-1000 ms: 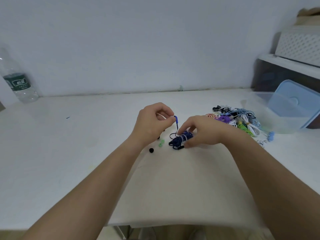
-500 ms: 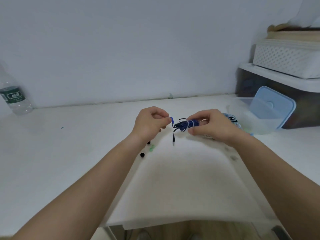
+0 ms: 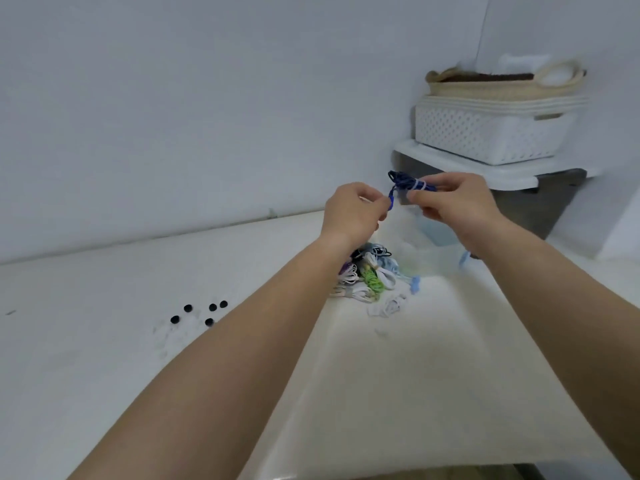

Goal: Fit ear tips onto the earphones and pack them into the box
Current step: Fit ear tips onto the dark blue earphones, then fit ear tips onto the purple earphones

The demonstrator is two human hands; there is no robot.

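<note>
Right hand (image 3: pixel 453 202): fingers pinching coiled blue earphones (image 3: pixel 408 183), frame centre-right, above worktop (image 3: pixel 86 341). Left hand (image 3: pixel 353 211): fingers pinching blue earbud (image 3: pixel 391 202). Black ear tips (image 3: pixel 209 311) lying centre-left on worktop.

The earphones (image 3: pixel 401 180) are dark blue with a white tie (image 3: pixel 419 185), the 5 ear tips (image 3: pixel 209 321) black, the perforated basket (image 3: pixel 485 136) white.

White table (image 3: pixel 86 341) meets plain white wall (image 3: pixel 207 98).
</note>
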